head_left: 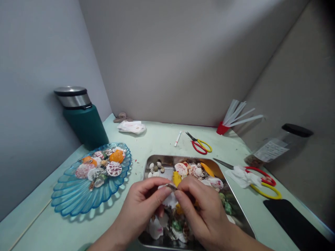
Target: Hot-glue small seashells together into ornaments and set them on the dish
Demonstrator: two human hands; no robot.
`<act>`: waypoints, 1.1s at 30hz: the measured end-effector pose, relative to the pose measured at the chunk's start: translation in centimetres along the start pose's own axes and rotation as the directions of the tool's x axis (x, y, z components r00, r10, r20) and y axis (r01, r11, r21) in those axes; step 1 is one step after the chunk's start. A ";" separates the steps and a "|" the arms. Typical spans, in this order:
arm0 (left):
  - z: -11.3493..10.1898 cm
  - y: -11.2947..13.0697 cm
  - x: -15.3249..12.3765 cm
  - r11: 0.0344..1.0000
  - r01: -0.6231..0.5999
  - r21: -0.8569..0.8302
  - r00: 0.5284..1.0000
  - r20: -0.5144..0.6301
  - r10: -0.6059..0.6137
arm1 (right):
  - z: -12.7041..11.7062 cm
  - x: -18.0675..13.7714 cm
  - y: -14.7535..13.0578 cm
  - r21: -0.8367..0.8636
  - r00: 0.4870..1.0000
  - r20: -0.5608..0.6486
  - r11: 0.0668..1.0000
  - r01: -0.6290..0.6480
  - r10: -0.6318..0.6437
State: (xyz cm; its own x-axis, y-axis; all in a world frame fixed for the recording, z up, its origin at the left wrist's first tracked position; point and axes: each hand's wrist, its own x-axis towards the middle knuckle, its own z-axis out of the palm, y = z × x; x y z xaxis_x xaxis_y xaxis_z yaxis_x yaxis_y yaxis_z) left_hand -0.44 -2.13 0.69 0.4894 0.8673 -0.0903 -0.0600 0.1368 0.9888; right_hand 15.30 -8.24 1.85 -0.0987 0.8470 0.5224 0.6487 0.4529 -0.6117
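Observation:
Both hands meet over a metal tray [237, 209] filled with several seashells. My left hand [142, 205] and my right hand [201, 209] pinch the same small greyish shell [171, 187] between thumbs and fingertips, above a yellow shell [177, 178] in the tray. The fingers of both hands are closed on it. To the left, a blue scalloped glass plate [75, 198] holds several more shells, orange, white and purple-striped.
A green flask with a steel lid [81, 116] stands at the back left. Small scissors [200, 144], a white tube [178, 138] and a red cup of white sticks [222, 128] lie behind. Right: larger scissors [264, 186] on tissue, a jar [277, 146], a black object [293, 221].

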 end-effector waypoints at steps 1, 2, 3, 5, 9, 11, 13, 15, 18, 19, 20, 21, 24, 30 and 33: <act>0.0 0.0 0.0 1.000 0.004 -0.002 1.000 0.009 -0.004 | 0.0 0.0 0.1 0.002 1.000 0.005 1.000 -0.003 0.003; 0.0 0.0 0.0 1.000 0.011 -0.011 1.000 0.016 -0.010 | 0.0 0.0 0.1 0.006 1.000 0.011 1.000 -0.005 0.005; 0.0 0.0 0.0 1.000 0.020 -0.024 1.000 0.018 -0.020 | 0.0 0.0 0.2 0.007 1.000 0.019 1.000 -0.008 0.008; 0.0 0.0 0.1 0.998 0.033 -0.058 0.999 0.012 -0.032 | 0.2 0.0 0.3 -0.006 0.999 0.032 1.000 -0.021 0.021; 0.0 0.1 0.2 0.995 0.049 -0.089 0.999 0.026 -0.047 | 0.5 0.0 0.5 -0.035 0.998 0.037 0.998 -0.055 0.057; -0.1 0.0 0.1 0.992 0.061 -0.106 0.997 0.060 -0.055 | 0.6 -0.1 0.5 -0.011 0.996 0.036 0.997 -0.079 0.079; -0.1 -0.1 0.1 0.986 0.070 -0.153 0.994 0.091 -0.056 | 0.6 -0.1 0.5 0.015 0.994 0.023 0.994 -0.110 0.109; -0.1 -0.1 0.1 0.974 0.070 -0.214 0.992 0.114 -0.046 | 0.5 0.1 0.4 0.032 0.989 0.010 0.989 -0.146 0.146; -0.2 -0.3 0.2 0.960 0.050 -0.276 0.988 0.157 -0.007 | 0.3 0.4 0.4 0.080 0.969 0.044 0.966 -0.244 0.241; -0.2 -0.4 0.3 0.955 0.048 -0.294 0.984 0.180 0.005 | 0.2 0.4 0.5 0.104 0.959 0.068 0.954 -0.282 0.276; -0.2 -0.5 0.4 0.947 0.050 -0.316 0.979 0.202 0.016 | 0.2 0.5 0.5 0.131 0.948 0.093 0.940 -0.316 0.305; -0.3 -0.6 0.5 0.937 0.056 -0.345 0.974 0.225 0.025 | 0.2 0.5 0.6 0.156 0.941 0.114 0.930 -0.333 0.317; -0.5 -0.7 0.7 0.894 0.080 -0.442 0.958 0.283 0.054 | 0.2 0.6 0.9 0.207 0.931 0.162 0.911 -0.355 0.326; -0.8 -0.5 0.8 0.855 0.127 -0.503 0.940 0.337 0.058 | 0.1 0.7 0.8 0.343 0.908 0.232 0.844 -0.413 0.350; -0.9 -0.4 0.8 0.848 0.126 -0.515 0.944 0.325 0.057 | 0.1 0.5 0.7 0.381 0.890 0.249 0.807 -0.452 0.381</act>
State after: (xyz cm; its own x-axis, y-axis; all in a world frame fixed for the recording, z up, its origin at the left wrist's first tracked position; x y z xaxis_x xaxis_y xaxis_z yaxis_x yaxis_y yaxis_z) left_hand -0.82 -1.01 0.10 0.7416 0.6708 0.0101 -0.4371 0.4718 0.7658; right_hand 15.64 -7.51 1.65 -0.0292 0.9960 0.0843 0.2802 0.0891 -0.9558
